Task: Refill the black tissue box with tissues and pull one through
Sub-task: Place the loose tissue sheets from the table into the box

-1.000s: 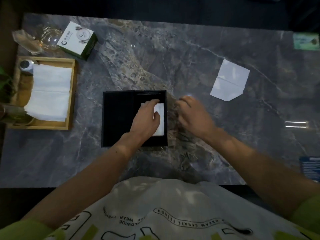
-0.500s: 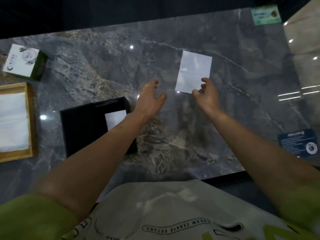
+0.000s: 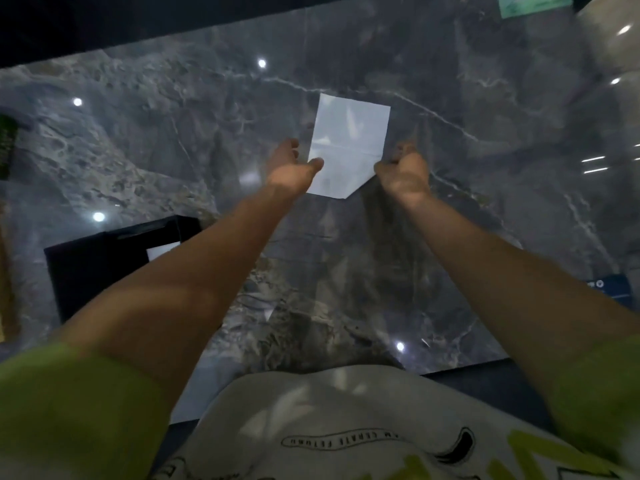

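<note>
Now both hands reach the tissue (image 3: 348, 143): left hand (image 3: 294, 169) fingers spread at its edge, right hand (image 3: 403, 171) pinching the corner. It looks thin, floppy; lift by both edges.

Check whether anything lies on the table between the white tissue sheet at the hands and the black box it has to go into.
Nothing visible does. The tissue sheet lies flat between the left hand and right hand; only bare marble table separates it from the black tissue box, whose right part is hidden behind the left forearm.
</note>
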Demonstrator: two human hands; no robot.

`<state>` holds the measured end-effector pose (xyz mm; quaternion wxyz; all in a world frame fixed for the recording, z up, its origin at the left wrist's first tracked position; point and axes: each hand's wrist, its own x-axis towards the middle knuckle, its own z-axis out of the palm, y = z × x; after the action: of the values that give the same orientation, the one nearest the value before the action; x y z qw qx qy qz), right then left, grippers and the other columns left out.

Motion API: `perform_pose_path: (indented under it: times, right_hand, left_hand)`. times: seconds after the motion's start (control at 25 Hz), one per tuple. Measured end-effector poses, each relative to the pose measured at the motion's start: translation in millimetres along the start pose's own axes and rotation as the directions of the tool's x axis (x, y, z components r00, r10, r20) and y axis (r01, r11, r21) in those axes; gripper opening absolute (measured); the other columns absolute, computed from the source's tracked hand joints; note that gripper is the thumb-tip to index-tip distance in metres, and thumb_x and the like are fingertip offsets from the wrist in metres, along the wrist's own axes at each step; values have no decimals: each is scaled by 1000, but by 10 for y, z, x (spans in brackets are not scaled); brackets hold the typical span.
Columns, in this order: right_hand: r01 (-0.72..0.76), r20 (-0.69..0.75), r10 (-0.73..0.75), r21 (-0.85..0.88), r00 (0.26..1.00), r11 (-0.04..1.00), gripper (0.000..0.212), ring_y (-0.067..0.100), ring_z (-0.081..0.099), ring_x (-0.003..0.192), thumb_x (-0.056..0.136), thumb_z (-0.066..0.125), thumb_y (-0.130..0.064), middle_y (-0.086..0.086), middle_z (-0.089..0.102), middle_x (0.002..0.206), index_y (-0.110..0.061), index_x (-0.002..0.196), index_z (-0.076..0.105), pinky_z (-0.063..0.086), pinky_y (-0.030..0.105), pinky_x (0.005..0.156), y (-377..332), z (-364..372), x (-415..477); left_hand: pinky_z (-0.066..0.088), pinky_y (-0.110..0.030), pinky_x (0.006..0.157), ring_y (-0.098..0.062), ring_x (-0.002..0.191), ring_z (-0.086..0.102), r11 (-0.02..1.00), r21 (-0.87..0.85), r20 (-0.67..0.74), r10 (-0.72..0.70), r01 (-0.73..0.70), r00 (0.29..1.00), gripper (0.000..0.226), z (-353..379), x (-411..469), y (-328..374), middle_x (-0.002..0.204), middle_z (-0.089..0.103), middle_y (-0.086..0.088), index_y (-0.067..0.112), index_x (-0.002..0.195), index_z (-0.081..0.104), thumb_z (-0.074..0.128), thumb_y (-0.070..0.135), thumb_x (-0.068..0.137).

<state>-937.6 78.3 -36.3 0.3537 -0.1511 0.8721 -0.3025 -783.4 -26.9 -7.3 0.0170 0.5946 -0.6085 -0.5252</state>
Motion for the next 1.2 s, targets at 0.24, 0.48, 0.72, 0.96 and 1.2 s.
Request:
perform_pose_path:
  times: [0.24,0.48,0.72,0.96,1.2]
  right_hand:
    - [58,44,-60,30,997,998,44,23,63,108,86,63,-13,9,65,116,-5,127,52,45,19,84,-61,42,161]
    - [-23,76,14,123,997,992,48,18,60,101,85,66,-13,3,58,114,-11,130,50,50,24,82,-123,164,159]
    - [-168,164,102,470,981,866,31,22,64,89,80,61,3,0,60,93,-8,109,59,55,27,66,-67,85,23]
    - [-326,338,116,674,934,663,35,19,63,74,81,56,16,8,62,88,-5,110,56,55,26,55,-107,-74,-324]
    - [-456,526,98,611,845,647,25,17,63,75,88,57,7,6,65,88,-14,101,60,56,21,56,-101,-28,-851]
  left_hand:
    - [47,-30,96,-22,107,59,1000,-11,-46,-19,19,999,55,150,280,65,108,60,-7,6,134,45,70,17,86]
    - [54,-38,91,-26,102,66,986,-89,-41,-143,139,989,51,242,395,103,113,67,-11,4,122,57,76,25,80]
    - [58,-38,78,-31,94,70,956,-221,86,-176,191,981,21,215,251,-35,102,70,-12,3,100,64,72,13,83]
    - [58,-44,84,-32,90,69,928,-356,108,-79,112,991,5,-27,-119,-140,99,69,-13,10,89,62,67,12,87]
    - [58,-33,71,-18,77,67,887,-460,100,18,30,995,5,-305,-665,-382,89,68,-6,12,89,61,60,8,92]
